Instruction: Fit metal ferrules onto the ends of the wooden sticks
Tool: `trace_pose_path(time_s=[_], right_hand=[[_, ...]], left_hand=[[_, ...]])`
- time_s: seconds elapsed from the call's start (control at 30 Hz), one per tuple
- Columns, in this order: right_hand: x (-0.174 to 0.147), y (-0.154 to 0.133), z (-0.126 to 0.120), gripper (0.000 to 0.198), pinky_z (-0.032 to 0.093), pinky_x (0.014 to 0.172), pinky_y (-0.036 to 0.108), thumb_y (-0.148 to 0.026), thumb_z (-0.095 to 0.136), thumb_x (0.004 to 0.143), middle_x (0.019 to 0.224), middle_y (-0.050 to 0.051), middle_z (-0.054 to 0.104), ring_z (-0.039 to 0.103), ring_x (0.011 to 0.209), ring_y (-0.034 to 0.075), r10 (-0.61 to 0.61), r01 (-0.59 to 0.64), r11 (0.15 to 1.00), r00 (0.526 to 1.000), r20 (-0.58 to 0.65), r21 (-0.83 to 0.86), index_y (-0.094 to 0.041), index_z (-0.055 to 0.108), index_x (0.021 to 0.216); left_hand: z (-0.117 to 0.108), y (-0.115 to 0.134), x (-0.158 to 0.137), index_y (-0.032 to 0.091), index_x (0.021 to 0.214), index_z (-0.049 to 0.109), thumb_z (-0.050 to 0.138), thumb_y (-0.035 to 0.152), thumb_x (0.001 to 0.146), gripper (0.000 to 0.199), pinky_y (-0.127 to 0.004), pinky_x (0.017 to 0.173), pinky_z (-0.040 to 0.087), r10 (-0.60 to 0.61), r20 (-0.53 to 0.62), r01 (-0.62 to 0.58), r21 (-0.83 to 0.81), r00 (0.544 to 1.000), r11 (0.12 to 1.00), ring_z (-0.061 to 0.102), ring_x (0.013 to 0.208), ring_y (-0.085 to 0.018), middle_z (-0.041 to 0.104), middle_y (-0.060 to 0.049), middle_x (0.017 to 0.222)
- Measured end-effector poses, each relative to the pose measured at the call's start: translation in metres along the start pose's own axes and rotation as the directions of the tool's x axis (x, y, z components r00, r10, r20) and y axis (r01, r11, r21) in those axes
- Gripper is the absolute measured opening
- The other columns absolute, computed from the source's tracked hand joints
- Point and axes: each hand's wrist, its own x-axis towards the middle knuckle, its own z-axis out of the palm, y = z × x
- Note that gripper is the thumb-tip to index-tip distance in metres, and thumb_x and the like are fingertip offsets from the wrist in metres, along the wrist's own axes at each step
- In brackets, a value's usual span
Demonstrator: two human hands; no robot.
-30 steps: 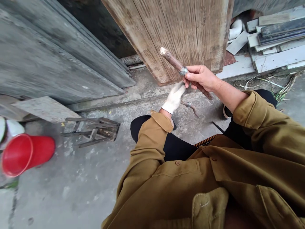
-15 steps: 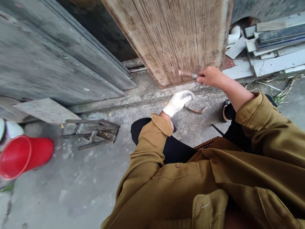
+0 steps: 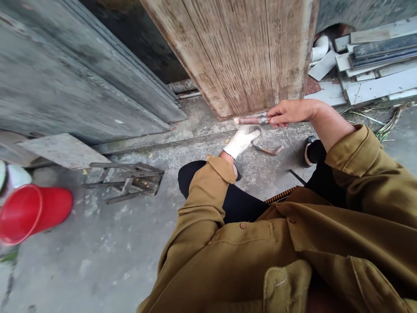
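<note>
My right hand [image 3: 286, 112], bare, is closed round one end of a short reddish-brown wooden stick [image 3: 249, 121] with a wire band near my fingers. Its pale far end points left and lies just above my left hand [image 3: 241, 141] in the view. That hand wears a white glove; its fingers curl inward, partly behind the stick, and what they hold is hidden. By the gloved thumb lies a bent, wooden-handled tool [image 3: 270, 151] on the concrete; its kind is unclear. Behind both hands, a worn plank door panel [image 3: 244, 56] stands with its lower edge close by.
A small wooden stool [image 3: 135, 180] lies tipped at left, near a red bucket [image 3: 55, 206] on its side. Grey boards [image 3: 107, 87] lean at upper left. White strips [image 3: 381, 87] and a white pipe [image 3: 321, 48] are at right. A dark rod [image 3: 297, 177] lies by my feet.
My right hand has come down and toward me with the stick, which now overlaps the gloved fingers in the view. The left hand stays in nearly the same place.
</note>
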Motion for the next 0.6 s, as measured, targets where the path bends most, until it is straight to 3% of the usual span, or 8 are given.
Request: trace_pose_path(time_s=[0.13,0.2,0.3,0.4,0.43,0.5,0.53,0.6], right_hand=[[0.01,0.007,0.011,0.039,0.051,0.089,0.036,-0.042,0.056,0.11,0.106,0.015,0.078,0.071,0.099,0.026,0.175,-0.269,0.929,0.924,-0.341,-0.253,-0.014,0.079,0.125],[0.014,0.006,0.023,0.039,0.051,0.092,0.039,-0.034,0.056,0.109,0.113,0.021,0.078,0.072,0.107,0.031,0.25,-0.402,0.825,0.89,-0.382,-0.396,-0.009,0.079,0.129],[0.008,-0.002,0.036,0.025,0.051,0.084,0.034,-0.027,0.064,0.104,0.097,0.014,0.079,0.072,0.093,0.024,0.346,-0.28,0.826,0.937,0.048,-0.49,-0.012,0.083,0.112],[-0.012,-0.009,0.031,0.023,0.049,0.075,0.027,-0.037,0.074,0.1,0.082,0.002,0.073,0.065,0.076,0.014,0.084,-0.02,0.992,0.848,0.523,-0.128,-0.016,0.082,0.103],[-0.018,-0.009,0.025,0.029,0.048,0.073,0.026,-0.044,0.076,0.1,0.081,0.001,0.072,0.063,0.074,0.013,-0.052,0.048,0.999,0.872,0.487,0.021,-0.016,0.081,0.102],[-0.024,-0.004,0.014,0.038,0.046,0.069,0.025,-0.055,0.076,0.099,0.079,0.001,0.069,0.058,0.07,0.012,-0.194,0.157,0.966,0.965,0.176,0.207,-0.017,0.077,0.098],[-0.023,0.001,0.01,0.039,0.045,0.067,0.025,-0.056,0.073,0.101,0.079,0.001,0.067,0.056,0.069,0.011,-0.183,0.184,0.947,0.983,-0.03,0.265,-0.017,0.074,0.096],[-0.014,0.012,0.007,0.041,0.044,0.065,0.026,-0.057,0.066,0.105,0.08,0.003,0.065,0.054,0.068,0.012,-0.035,0.157,0.929,0.939,-0.343,0.335,-0.018,0.069,0.093]], left_hand=[[0.004,0.007,-0.007,0.015,0.086,0.074,0.082,0.052,0.087,0.038,-0.026,0.048,0.031,-0.042,0.163,0.043,-0.004,0.986,0.999,0.045,0.048,-0.01,0.057,0.0,0.059],[0.002,0.012,-0.009,0.015,0.084,0.074,0.081,0.048,0.088,0.034,-0.026,0.051,0.033,-0.036,0.185,0.031,0.029,0.982,0.999,0.045,0.05,-0.01,0.057,0.0,0.06],[-0.005,0.017,-0.01,0.014,0.082,0.074,0.08,0.039,0.087,0.026,-0.027,0.054,0.035,-0.017,0.2,-0.007,0.117,0.98,0.993,0.045,0.052,-0.01,0.061,-0.001,0.065],[-0.011,0.016,-0.01,0.014,0.085,0.075,0.081,0.038,0.086,0.024,-0.026,0.057,0.039,-0.023,0.221,-0.014,0.162,0.975,0.987,0.049,0.055,-0.011,0.065,-0.002,0.069],[-0.011,0.014,-0.01,0.014,0.086,0.075,0.081,0.039,0.087,0.026,-0.026,0.058,0.041,-0.017,0.211,-0.015,0.151,0.977,0.988,0.051,0.056,-0.011,0.066,-0.002,0.07],[-0.008,0.01,-0.009,0.014,0.088,0.073,0.08,0.044,0.09,0.031,-0.026,0.061,0.044,0.002,0.175,-0.019,0.091,0.985,0.996,0.055,0.059,-0.012,0.065,-0.003,0.069],[-0.004,0.007,-0.008,0.014,0.088,0.072,0.079,0.046,0.092,0.033,-0.026,0.061,0.045,0.007,0.164,-0.016,0.053,0.986,0.998,0.057,0.06,-0.013,0.065,-0.003,0.07],[0.003,0.003,-0.007,0.014,0.088,0.071,0.077,0.045,0.094,0.032,-0.025,0.061,0.045,0.0,0.18,-0.001,0.008,0.984,1.0,0.057,0.06,-0.012,0.064,-0.003,0.07]])
